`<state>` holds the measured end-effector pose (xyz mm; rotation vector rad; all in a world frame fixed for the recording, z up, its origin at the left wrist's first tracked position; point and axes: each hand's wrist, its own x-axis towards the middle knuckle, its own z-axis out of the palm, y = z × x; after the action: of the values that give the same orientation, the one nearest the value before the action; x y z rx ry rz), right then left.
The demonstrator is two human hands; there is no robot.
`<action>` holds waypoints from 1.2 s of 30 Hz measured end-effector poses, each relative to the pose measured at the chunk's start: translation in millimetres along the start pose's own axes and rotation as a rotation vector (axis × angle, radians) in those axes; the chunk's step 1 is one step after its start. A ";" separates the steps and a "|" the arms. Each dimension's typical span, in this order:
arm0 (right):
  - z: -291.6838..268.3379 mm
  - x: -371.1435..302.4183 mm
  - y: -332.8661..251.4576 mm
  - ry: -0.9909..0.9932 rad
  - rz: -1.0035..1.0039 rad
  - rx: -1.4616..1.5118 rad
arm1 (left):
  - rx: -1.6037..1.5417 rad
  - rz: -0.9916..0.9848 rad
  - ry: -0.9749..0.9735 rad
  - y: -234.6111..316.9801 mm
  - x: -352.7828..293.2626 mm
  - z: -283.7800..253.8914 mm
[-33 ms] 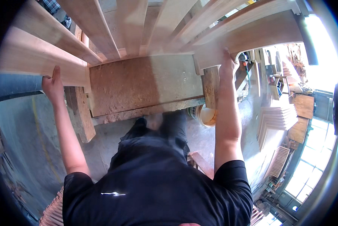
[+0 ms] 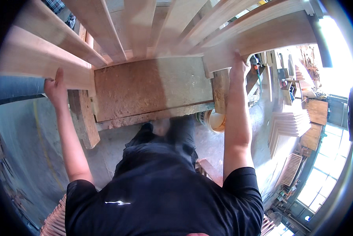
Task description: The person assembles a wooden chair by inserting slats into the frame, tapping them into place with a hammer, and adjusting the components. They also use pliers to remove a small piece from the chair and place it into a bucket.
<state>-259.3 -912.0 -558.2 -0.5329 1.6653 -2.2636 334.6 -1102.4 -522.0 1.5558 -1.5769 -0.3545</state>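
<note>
A large slatted wooden frame [image 2: 139, 29] spreads across the top of the view, its pale, smooth slats fanning away from me. My left hand [image 2: 56, 88] is closed on the lower edge of its left outer board [image 2: 31, 59], thumb laid along the upper face. On the other side, my right hand [image 2: 238, 70] grips the right outer board [image 2: 277, 37]; its fingers are partly hidden beneath the wood. Between my hands lies a worn, dusty workbench top [image 2: 153, 90], with the near end of the frame at its far side.
A bucket [image 2: 216, 120] stands on the floor beside the bench's right leg [image 2: 220, 92]. Stacked pale boards [image 2: 288, 128] and wooden panels [image 2: 317, 112] are at the right, near bright windows [image 2: 322, 165]. A slatted wooden piece [image 2: 54, 218] is at the lower left.
</note>
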 end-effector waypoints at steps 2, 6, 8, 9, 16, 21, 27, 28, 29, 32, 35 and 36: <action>4.9 15.9 -0.2 0.084 0.125 -0.043 | 0.070 0.012 -0.014 -2.2 1.4 1.5; -6.9 33.8 21.0 -0.007 0.011 -0.149 | 0.042 0.078 0.030 -1.7 0.0 7.6; -22.7 42.9 26.6 -0.073 -0.057 -0.204 | 0.032 0.085 0.003 7.6 -4.1 8.9; -37.6 50.2 28.8 -0.094 -0.025 -0.218 | 0.053 0.061 -0.029 6.1 0.5 6.3; -29.2 33.0 11.6 -0.190 -0.129 -0.385 | 0.159 0.135 0.000 16.1 4.7 3.0; -29.4 40.4 8.7 -0.159 -0.006 -0.691 | 0.145 0.097 -0.007 13.5 -1.6 -1.1; -42.9 50.4 14.2 -0.215 0.024 -0.666 | 0.093 0.163 -0.027 1.7 10.1 7.4; -43.5 52.6 17.4 -0.221 0.022 -0.633 | 0.111 0.184 -0.046 -2.5 16.0 9.2; -43.2 51.9 20.0 -0.237 0.002 -0.606 | 0.043 0.169 -0.022 -0.4 19.4 12.4; -33.0 56.4 25.0 -0.235 -0.097 -0.563 | -0.086 0.165 0.036 2.4 23.7 20.2; -24.7 58.3 29.0 -0.185 -0.097 -0.518 | -0.028 0.187 0.023 -1.5 23.5 20.3; -22.7 60.0 30.5 -0.167 -0.079 -0.499 | 0.018 0.159 -0.010 -1.6 26.4 19.8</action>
<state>-322.9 -927.6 -585.7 -0.8831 2.1510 -1.7788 325.4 -1134.0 -524.9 1.4324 -1.7031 -0.2608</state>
